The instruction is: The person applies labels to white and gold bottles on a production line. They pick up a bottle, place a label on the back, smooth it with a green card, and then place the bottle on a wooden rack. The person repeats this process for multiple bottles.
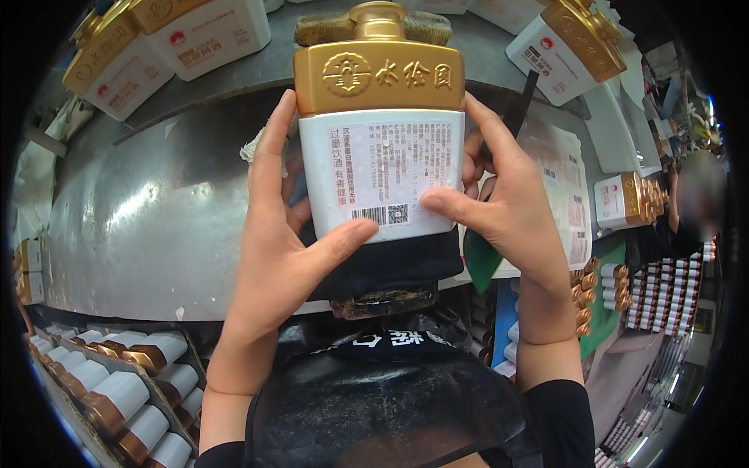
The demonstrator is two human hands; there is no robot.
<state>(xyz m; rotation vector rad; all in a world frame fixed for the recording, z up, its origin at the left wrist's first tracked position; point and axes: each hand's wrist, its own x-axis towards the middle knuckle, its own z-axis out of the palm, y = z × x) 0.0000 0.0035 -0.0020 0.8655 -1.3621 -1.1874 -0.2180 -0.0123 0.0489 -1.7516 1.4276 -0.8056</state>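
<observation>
A flat white bottle (pixel 320 183) with a gold shoulder and neck stands upright before me, its printed face toward me. A label (pixel 394 168) with small print and a barcode covers much of that face. My left hand (pixel 281 214) grips the left side, thumb at the lower edge of the label and fingers partly hidden behind. From the right side my right hand (pixel 507 187) holds the bottle, its thumb pressing the label's lower right. Under the bottle is a black cloth-like pad (pixel 390 273). A dark strip and a green pointed piece (pixel 482 261) show beside my right hand; whether it touches them I cannot tell.
A metal worktop (pixel 148 226) curves around me, with a worn block (pixel 320 30) behind the bottle. More white-and-gold bottles (pixel 566 54) stand along the far edge. Printed sheets (pixel 562 187) lie at the right. Racked bottles (pixel 117 390) fill the lower left; a person (pixel 698 195) is at far right.
</observation>
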